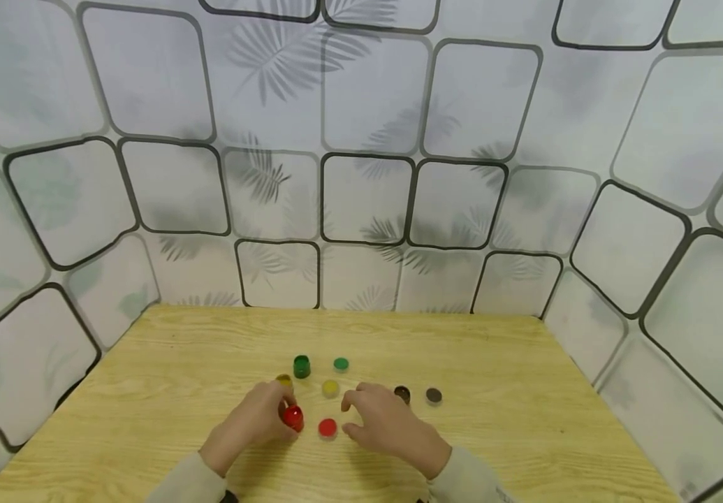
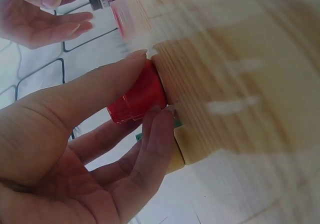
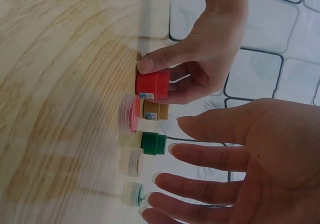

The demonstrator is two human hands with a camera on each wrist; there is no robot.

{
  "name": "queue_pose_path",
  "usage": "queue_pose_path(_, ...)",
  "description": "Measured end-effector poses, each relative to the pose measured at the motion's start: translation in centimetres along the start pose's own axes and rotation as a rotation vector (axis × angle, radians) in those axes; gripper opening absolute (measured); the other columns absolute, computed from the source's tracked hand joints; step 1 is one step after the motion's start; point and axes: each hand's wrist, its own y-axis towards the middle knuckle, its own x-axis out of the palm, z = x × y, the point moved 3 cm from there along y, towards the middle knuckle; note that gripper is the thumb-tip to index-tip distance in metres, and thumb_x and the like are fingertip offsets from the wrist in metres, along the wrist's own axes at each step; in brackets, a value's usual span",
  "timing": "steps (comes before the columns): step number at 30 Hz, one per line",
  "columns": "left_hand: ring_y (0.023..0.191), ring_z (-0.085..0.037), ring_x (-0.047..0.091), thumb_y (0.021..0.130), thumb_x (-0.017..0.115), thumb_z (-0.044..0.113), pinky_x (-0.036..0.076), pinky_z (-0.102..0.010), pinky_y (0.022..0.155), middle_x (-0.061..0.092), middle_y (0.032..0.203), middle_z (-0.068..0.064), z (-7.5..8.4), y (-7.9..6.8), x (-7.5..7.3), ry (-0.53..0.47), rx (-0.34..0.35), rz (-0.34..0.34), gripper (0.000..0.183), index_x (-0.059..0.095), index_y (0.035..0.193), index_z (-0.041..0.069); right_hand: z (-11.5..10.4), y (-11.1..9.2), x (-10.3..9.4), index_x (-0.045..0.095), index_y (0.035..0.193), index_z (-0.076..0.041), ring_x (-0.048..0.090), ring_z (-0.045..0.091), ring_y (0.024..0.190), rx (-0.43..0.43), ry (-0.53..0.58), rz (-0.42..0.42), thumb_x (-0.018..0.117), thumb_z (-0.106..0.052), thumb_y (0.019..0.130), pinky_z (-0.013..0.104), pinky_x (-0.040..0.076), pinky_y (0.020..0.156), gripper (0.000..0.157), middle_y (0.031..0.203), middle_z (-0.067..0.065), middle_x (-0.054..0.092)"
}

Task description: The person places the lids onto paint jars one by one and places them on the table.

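Note:
My left hand (image 1: 259,418) grips a small red paint jar (image 1: 293,418) between thumb and fingers. Standing upright on the table, the jar (image 3: 152,85) shows a small label low on its side. A red lid (image 1: 327,427) with a clear rim lies between the two hands. Close to its right side hovers my right hand (image 1: 386,426), fingers spread and holding nothing; in the right wrist view this hand (image 3: 215,169) appears loosely extended. Partly behind the left hand stands a yellow jar (image 1: 283,379), and its yellow lid (image 1: 330,388) lies farther right.
Farther back are an uncapped green jar (image 1: 301,367) and a green lid (image 1: 341,364). A dark brown jar (image 1: 402,395) stands just beyond the right hand, with a brown lid (image 1: 433,396) beside it. The wooden table (image 1: 493,447) meets a patterned curtain (image 1: 367,202) at the back and sides.

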Motion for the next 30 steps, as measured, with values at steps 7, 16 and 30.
queue_pose_path(7, 0.073, -0.016, 0.057, 0.062, 0.096, 0.005, 0.049, -0.032, 0.068, 0.066, 0.077, -0.002, 0.6, -0.4, -0.7, 0.053, 0.014, 0.039, 0.034, 0.066, 0.077, 0.008, -0.8, 0.9, 0.5, 0.075, 0.105, -0.014, 0.063, 0.009, 0.084, -0.006, 0.037, -0.051, 0.081, -0.023, 0.089, 0.024, 0.053, 0.072, 0.019, 0.099, 0.001, 0.072)
queue_pose_path(16, 0.070, -0.012, 0.057, 0.065, 0.091, -0.002, 0.047, -0.026, 0.062, 0.068, 0.076, 0.001, 0.8, -0.2, -1.6, 0.019, 0.118, 0.037, 0.027, 0.071, 0.079, 0.009, -1.2, 2.7, 1.9, 0.078, 0.110, -0.015, 0.065, 0.006, 0.095, -0.086, 0.085, -0.131, 0.081, -0.016, 0.089, 0.019, 0.053, 0.081, 0.021, 0.107, -0.004, 0.074)
queue_pose_path(30, 0.071, -0.012, 0.063, 0.066, 0.090, -0.002, 0.054, -0.027, 0.063, 0.075, 0.081, -0.001, 3.0, -0.3, -2.2, -0.034, 0.121, 0.001, 0.026, 0.078, 0.088, 0.004, -1.7, 3.2, 3.3, 0.081, 0.107, -0.015, 0.059, 0.000, 0.085, -0.174, -0.008, -0.116, 0.082, -0.006, 0.083, 0.013, 0.049, 0.077, 0.025, 0.098, -0.006, 0.076)
